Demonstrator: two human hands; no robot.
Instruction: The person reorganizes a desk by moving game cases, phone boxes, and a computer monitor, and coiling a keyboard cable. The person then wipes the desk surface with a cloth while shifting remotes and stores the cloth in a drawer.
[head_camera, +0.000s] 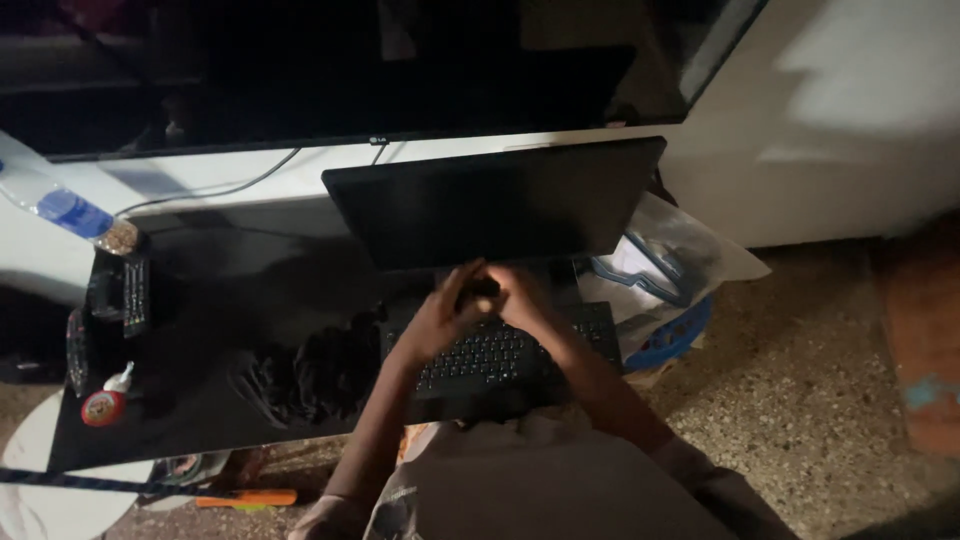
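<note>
Dim worktop (200, 300) — we press both hands, left (440, 315) and right (520, 295), fingers curled together, above the laptop (500, 300) — stiff, hinge-fragile, best gripped by its base.

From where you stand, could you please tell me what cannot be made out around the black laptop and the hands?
- Head view: both hands, left hand and right hand, meet blurred over the black laptop keyboard; whatever they pinch is hidden.
- Dark laptop screen: unlit, content unreadable.
- Crumpled black cloth: lost in shadow.
- Clear plastic bottle: cut off by the left edge.

Head view, steeply downward; near, over the laptop (500, 290)
</note>
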